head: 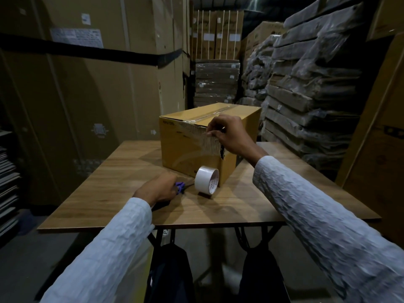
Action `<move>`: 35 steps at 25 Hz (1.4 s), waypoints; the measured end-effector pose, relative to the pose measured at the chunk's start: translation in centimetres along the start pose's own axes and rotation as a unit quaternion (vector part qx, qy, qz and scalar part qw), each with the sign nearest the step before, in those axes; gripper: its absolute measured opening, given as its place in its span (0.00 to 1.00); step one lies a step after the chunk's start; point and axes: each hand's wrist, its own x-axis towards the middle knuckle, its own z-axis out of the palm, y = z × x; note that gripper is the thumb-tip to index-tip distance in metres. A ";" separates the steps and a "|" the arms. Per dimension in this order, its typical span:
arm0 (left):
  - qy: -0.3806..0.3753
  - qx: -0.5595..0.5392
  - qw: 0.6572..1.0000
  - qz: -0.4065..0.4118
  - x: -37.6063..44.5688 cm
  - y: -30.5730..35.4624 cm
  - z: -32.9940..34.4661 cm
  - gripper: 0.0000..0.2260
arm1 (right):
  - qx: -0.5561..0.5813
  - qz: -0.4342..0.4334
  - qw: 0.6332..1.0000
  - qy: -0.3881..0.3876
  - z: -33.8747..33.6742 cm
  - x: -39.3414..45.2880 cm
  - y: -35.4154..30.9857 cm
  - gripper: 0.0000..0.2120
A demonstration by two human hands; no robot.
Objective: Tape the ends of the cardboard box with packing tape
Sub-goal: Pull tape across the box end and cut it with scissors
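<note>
One brown rectangular cardboard box (209, 141) sits on our wooden table (109, 193). Our right hand (229, 136) pinches clear tape (207, 143) on its near end; beside the box stands a white tape roll (206, 180); our left hand (159, 190) grips purple-handled scissors (180, 186).

— What do I have on my arms from your end?

— I see long sleeves on both, the left sleeve (105, 248) and the right sleeve (317, 206), pale bluish-white, a crinkled, puckered fabric.

— Cuffs?

— Plain edges ending at the wrists, no buttons I can make out. My left hand (157, 189) and right hand (229, 134) are bare, without gloves.
</note>
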 end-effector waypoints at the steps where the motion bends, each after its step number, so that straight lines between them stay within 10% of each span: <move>1: 0.012 -0.024 1.000 0.004 0.0 0.3 0.0 0.08 | 0.002 0.000 1.000 -0.002 0.0 0.1 0.0 0.04; 7: 0.076 -0.324 0.943 -0.016 0.4 -0.4 0.1 0.05 | -0.004 0.005 1.000 -0.010 -0.3 0.2 0.0 0.05; 17: 0.287 -0.161 0.944 -0.018 1.1 0.9 1.2 0.04 | -0.015 -0.003 1.000 -0.011 -0.5 -0.3 -0.1 0.04; 35: 0.112 -0.190 0.975 0.031 -0.9 2.8 -2.4 0.28 | -0.026 -0.014 1.000 0.010 -0.3 -0.3 0.2 0.05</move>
